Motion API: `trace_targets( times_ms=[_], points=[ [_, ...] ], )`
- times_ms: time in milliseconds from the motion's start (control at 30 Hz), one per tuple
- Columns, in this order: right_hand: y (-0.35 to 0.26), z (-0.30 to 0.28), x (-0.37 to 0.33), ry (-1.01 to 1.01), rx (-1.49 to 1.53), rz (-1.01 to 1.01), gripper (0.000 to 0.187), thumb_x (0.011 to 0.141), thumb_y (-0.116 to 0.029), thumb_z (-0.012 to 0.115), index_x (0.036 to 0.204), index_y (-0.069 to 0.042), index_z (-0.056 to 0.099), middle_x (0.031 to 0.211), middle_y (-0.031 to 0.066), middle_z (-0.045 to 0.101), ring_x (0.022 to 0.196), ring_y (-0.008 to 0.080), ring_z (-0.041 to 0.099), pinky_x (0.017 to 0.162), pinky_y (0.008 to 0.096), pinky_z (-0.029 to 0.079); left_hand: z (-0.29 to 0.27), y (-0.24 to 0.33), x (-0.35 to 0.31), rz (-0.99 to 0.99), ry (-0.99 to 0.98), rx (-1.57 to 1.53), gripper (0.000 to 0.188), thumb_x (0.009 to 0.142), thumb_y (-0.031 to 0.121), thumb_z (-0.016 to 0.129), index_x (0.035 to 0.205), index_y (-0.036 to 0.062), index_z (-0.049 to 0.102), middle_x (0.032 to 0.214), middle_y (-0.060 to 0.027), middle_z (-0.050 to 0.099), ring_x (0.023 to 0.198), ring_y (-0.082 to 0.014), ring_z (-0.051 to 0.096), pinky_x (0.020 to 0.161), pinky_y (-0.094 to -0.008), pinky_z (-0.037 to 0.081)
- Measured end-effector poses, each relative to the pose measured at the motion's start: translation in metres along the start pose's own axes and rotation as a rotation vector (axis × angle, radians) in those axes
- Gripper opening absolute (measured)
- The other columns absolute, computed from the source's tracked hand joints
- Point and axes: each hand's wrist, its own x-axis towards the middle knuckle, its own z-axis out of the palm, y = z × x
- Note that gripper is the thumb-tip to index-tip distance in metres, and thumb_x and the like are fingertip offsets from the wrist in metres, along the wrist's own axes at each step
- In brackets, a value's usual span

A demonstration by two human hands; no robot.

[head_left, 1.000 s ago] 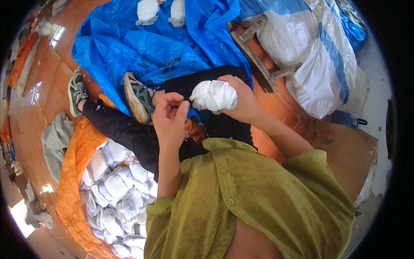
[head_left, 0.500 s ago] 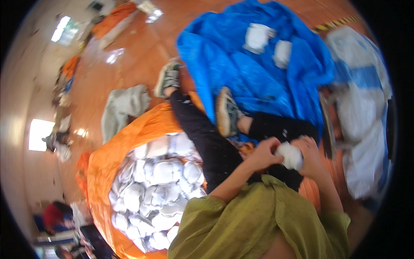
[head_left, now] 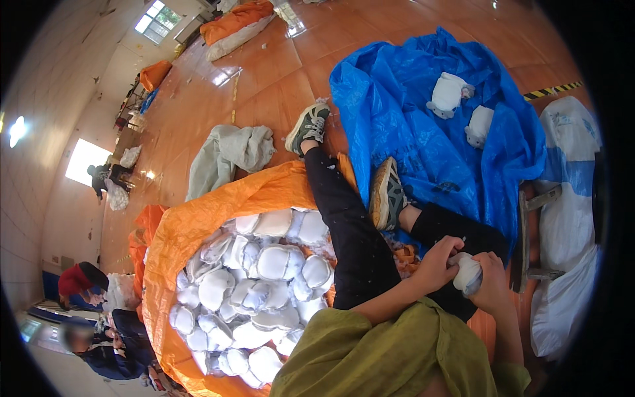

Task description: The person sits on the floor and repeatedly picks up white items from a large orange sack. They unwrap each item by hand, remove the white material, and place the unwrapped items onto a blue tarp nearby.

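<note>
A small white stuffed plush piece (head_left: pixel 467 272) with a greyish end is held over my right thigh. My right hand (head_left: pixel 491 283) wraps round it from the right. My left hand (head_left: pixel 438 264) is closed in a pinch at its left edge; whether a thread or needle is between the fingers is too small to tell. On the blue plastic sheet (head_left: pixel 417 132) ahead lie two similar white plush pieces with grey ends, one plush piece (head_left: pixel 450 94) farther off and another plush piece (head_left: pixel 479 126) nearer. Left of my legs, an orange sack (head_left: pixel 173 238) gapes, full of white stuffed pieces (head_left: pixel 278 262).
A pale grey cloth sack (head_left: pixel 228 155) lies beyond the orange sack. At right stand a wooden stool or frame (head_left: pixel 522 245) and white-and-blue bulging sacks (head_left: pixel 565 264). Two people sit at the lower left, one in red (head_left: pixel 81 281), one in dark clothes (head_left: pixel 116 351).
The view has shifted, so the scene sits lower and farther right. Both hands still hold the plush piece, which now shows a greyish end.
</note>
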Motion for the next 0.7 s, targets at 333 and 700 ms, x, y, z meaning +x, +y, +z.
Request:
trace_targets(
  times_ms=[333, 700],
  points=[
    [0.01, 0.008, -0.011, 0.068, 0.046, -0.172, 0.047, 0.053, -0.009, 0.077, 0.096, -0.006, 0.058, 0.092, 0.0132, 0.057, 0.088, 0.0354, 0.051, 0.075, 0.0401, 0.04, -0.003, -0.016, -0.01, -0.401, -0.319, -0.637, 0.031, 0.071, -0.009, 0.055, 0.094, 0.0061, 0.041, 0.082, -0.0011, 0.054, 0.073, -0.0066, 0.05, 0.063, -0.0222, 0.041],
    [0.05, 0.04, -0.018, 0.394, 0.225, -0.369, 0.057, 0.056, -0.022, 0.081, 0.103, -0.007, 0.053, 0.09, 0.009, 0.057, 0.085, 0.0292, 0.051, 0.075, 0.0397, 0.041, 0.005, 0.006, -0.02, -0.455, -0.384, -0.887, 0.034, 0.075, 0.002, 0.063, 0.106, 0.0037, 0.049, 0.086, 0.0002, 0.055, 0.083, -0.0072, 0.053, 0.073, -0.0235, 0.044]
  ],
)
